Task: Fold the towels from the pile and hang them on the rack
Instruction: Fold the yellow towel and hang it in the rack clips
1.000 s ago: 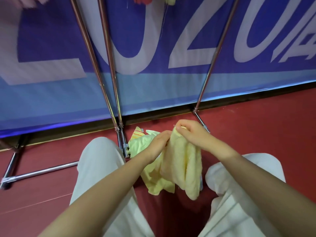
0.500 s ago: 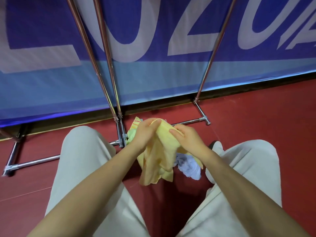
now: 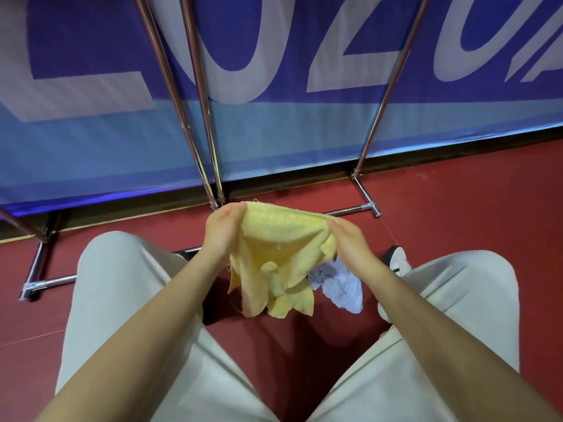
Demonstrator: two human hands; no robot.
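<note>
Both hands grip one pale yellow terry towel [image 3: 274, 254] by its top edge: my left hand [image 3: 222, 231] pinches the corner at about ten o'clock of the cloth, my right hand [image 3: 350, 242] clutches the opposite end at about two o'clock. Between them the hem is stretched nearly taut, and the rest of the cloth droops in loose, uneven folds toward six o'clock, above the dark red floor [image 3: 457, 193] and between my knees in light beige trousers [image 3: 122, 300]. Just beside the hanging corners, at about four o'clock of the towel, a crumpled pale lavender cloth [image 3: 338, 284] lies on the floor below my right wrist. At twelve o'clock, the chrome tube rack [image 3: 198, 117] rises with its slanted legs and low crossbars resting on the floor, close behind my hands. Behind it stands a blue banner with large white lettering [image 3: 274, 117]. A white shoe with a dark stripe [image 3: 399, 263] shows at three o'clock of the towel.
</note>
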